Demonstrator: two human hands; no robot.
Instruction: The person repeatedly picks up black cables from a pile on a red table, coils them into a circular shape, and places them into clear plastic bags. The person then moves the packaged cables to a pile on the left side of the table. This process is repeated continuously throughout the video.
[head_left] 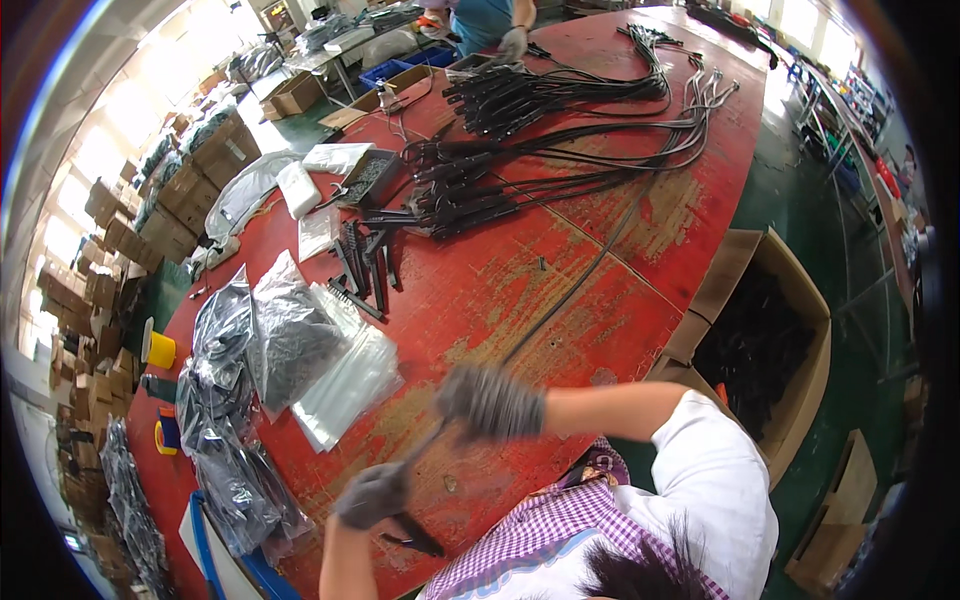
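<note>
It was a factory assembly hall: a long red counter (600, 290) carried black cable bundles (560, 130), with stacked cardboard boxes (90, 300) alongside.

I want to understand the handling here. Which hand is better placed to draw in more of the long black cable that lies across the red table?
Probably the right hand: it sits on the black cable where the cable runs out over the red table. The left hand is lower, at the cable's near end beside a black part.

Motion blurs the right hand (492, 402); whether its grip closes on the black cable (560, 300) is unclear.
</note>
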